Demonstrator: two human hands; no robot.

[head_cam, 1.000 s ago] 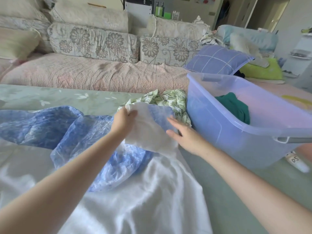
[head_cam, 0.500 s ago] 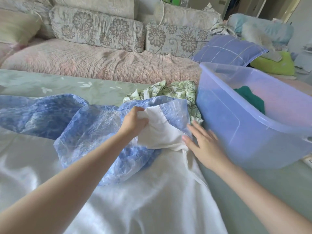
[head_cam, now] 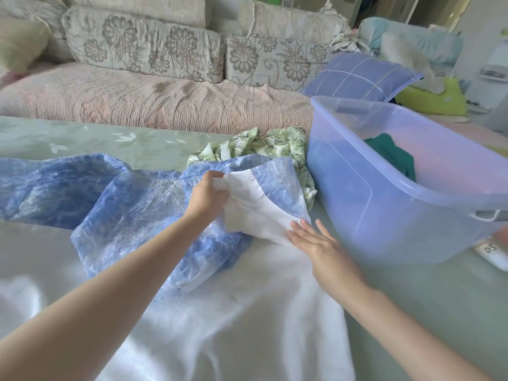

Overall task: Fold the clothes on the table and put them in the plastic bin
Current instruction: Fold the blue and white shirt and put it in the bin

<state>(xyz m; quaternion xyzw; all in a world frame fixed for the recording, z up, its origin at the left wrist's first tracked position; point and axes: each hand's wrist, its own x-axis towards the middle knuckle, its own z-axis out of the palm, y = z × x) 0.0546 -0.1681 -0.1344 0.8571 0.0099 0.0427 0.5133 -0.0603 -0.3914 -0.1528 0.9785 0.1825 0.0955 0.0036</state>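
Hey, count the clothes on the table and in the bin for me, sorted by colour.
blue patterned garment: 1
white fabric: 1 (possibly the blue one's lining)
green leaf-print garment: 1
dark green garment, inside the plastic bin: 1
Total: 4

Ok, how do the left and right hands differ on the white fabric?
The left hand grips a bunched edge of the white fabric with curled fingers; the right hand lies flat on it, fingers straight. The left hand is farther from the plastic bin; the right hand is nearer it. Both touch that fabric.
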